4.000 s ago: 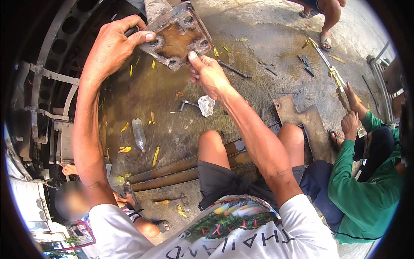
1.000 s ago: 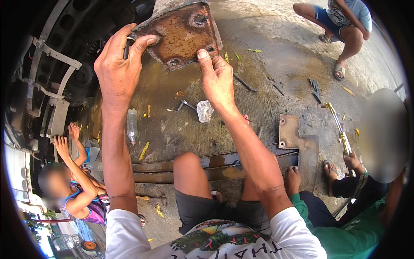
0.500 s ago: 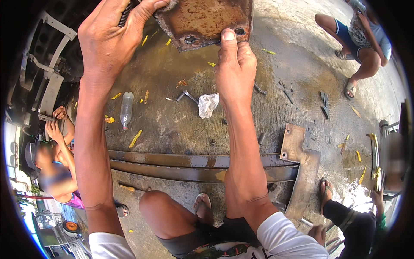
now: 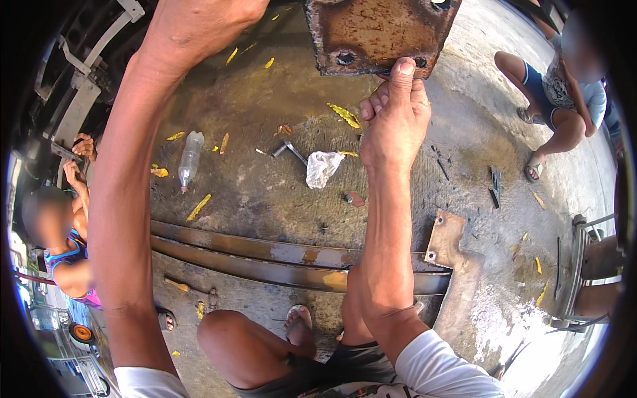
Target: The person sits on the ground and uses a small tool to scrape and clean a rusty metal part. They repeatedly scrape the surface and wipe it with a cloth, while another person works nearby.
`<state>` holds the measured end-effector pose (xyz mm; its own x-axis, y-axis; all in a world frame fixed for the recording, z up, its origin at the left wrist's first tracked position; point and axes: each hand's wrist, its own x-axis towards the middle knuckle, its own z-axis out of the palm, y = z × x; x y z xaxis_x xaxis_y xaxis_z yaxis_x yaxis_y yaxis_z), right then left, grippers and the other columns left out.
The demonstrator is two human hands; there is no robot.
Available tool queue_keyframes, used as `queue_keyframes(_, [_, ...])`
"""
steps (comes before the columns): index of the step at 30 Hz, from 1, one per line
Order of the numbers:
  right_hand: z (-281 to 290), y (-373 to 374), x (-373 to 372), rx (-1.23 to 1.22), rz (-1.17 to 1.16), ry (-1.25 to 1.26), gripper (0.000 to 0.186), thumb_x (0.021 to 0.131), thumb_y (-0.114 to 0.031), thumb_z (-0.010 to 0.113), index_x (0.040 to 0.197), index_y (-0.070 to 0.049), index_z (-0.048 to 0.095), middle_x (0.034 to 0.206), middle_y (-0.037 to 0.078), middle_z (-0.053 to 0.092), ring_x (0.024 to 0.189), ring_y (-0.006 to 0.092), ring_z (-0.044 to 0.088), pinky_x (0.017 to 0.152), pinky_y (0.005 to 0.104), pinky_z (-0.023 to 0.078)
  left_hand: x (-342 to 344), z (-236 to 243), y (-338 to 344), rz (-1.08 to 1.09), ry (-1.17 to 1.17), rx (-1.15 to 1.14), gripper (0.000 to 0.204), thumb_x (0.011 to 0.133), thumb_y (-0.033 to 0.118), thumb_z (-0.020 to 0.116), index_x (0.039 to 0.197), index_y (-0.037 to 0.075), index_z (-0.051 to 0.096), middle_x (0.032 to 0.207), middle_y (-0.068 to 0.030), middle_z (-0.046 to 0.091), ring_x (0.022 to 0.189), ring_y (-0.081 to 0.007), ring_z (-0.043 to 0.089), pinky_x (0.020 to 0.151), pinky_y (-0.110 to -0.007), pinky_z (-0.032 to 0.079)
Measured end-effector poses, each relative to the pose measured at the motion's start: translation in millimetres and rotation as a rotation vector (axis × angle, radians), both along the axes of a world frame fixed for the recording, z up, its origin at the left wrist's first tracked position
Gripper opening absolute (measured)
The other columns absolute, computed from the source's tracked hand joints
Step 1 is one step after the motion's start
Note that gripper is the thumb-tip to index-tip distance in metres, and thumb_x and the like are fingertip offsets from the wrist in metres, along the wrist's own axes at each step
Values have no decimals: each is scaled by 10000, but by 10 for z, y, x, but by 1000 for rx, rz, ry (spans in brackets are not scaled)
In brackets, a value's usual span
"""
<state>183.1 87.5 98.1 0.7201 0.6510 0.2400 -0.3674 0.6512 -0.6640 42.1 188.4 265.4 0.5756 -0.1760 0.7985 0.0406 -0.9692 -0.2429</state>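
My right hand point(image 4: 398, 123) pinches the lower edge of a rusty steel plate point(image 4: 375, 40), thumb on its face and fingers curled beneath. Several bolt holes pierce the plate near its corners; the picture's upper edge cuts it off. My left hand point(image 4: 209, 23) is raised at the upper left, apart from the plate as far as I can see. Its fingers lie beyond the picture, so what they hold is hidden. Below my right hand, a crumpled white plastic bag point(image 4: 323, 168) lies on the concrete beside a socket wrench point(image 4: 290, 152).
Two long steel leaf strips point(image 4: 265, 264) cross the ground before my knees. An angled steel plate point(image 4: 448, 242) touches their right end. A clear bottle point(image 4: 191, 159) and a hammer point(image 4: 192, 289) lie leftward. One person point(image 4: 63, 249) works at the left vehicle frame; another squats point(image 4: 564, 93) at upper right.
The plate and my right hand have moved right. My left hand has risen off the plate's side; the dark ribbed rod seen in it before is out of sight. The view has shifted slightly.
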Motion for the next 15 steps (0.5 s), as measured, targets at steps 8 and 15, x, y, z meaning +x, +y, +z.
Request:
queue_keyframes(8, [-47,-2,70,-15,-34,-52,394,1025,-419,645,813,-134,477,636,-69,401,539,42,359,477,237,349,51,24,-42,-2,18,14,196,921,89,751,1042,-58,707,850,-116,733,783,-129,709,696,-257,545])
queue_keyframes(15, [-51,-14,98,-16,-21,-53,420,979,-455,701,840,-122,486,652,-62,369,557,65,350,506,253,340,71,-17,-8,-59,-4,-98,188,920,71,756,1057,-47,705,870,-77,747,818,-93,698,718,-237,545])
